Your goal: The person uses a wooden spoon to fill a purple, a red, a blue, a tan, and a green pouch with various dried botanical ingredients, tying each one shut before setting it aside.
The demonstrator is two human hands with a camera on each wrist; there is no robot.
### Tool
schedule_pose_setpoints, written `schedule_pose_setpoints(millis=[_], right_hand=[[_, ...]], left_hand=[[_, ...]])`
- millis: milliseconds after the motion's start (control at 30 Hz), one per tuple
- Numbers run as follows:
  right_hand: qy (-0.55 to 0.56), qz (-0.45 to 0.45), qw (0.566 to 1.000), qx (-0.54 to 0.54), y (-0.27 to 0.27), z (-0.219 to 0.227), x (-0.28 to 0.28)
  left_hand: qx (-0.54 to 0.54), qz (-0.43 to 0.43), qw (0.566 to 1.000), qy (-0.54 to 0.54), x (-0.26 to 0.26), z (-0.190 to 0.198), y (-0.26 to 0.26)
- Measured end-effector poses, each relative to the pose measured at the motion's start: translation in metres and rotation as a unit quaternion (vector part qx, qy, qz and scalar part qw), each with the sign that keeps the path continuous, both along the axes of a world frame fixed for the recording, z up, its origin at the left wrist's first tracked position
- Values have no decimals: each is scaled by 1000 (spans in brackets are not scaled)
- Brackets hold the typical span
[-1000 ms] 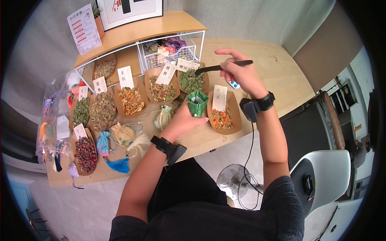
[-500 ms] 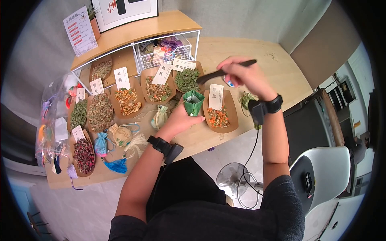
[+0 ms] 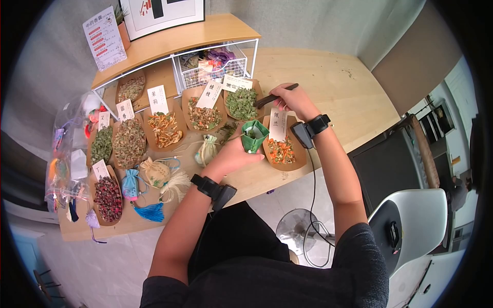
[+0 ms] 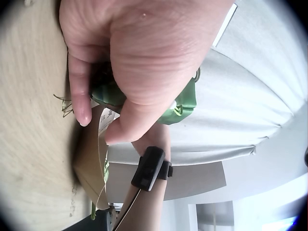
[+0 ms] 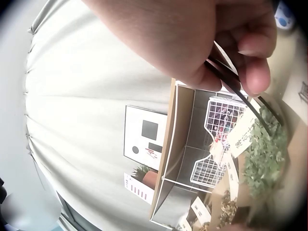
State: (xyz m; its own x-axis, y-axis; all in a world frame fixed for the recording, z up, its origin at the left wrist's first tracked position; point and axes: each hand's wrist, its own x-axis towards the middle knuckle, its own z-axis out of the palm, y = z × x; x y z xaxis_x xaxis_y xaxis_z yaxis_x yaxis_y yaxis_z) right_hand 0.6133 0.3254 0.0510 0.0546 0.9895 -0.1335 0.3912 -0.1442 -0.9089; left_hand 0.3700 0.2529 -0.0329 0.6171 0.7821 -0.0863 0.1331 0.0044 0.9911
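Observation:
My left hand (image 3: 233,154) grips a small green pouch (image 3: 254,138), its top open upward, over the front of the table. In the left wrist view, the thumb and a finger flank the green cloth (image 4: 185,108). My right hand (image 3: 295,100) pinches black tweezers (image 3: 268,99). Their two prongs (image 5: 250,106) reach into dried green leaves (image 5: 264,154) in a brown paper tray. A labelled tray (image 3: 295,163) of orange and green bits stands below the right wrist. Beside the left hand lies a pale green pouch (image 3: 207,151).
More paper trays with name cards run leftward, including dried rosebuds (image 3: 108,200). A blue pouch (image 3: 130,185) and a beige pouch (image 3: 154,172) lie near the front. Behind stands a wooden shelf (image 3: 205,35) with a white wire basket (image 3: 239,72). A white chair (image 3: 426,210) is at right.
My right hand has shifted left, bringing the tweezers' tips to the dried green leaves. The left hand keeps the green pouch in nearly the same place.

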Motion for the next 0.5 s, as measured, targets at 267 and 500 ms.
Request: schedule_pose_setpoints(millis=[267, 500], right_hand=[[67, 40, 997, -20, -1, -8, -30], [3, 54, 998, 13, -2, -4, -48]], left_hand=[[18, -5, 1000, -3, -1, 0, 0], [39, 2, 999, -8, 0, -3, 0]])
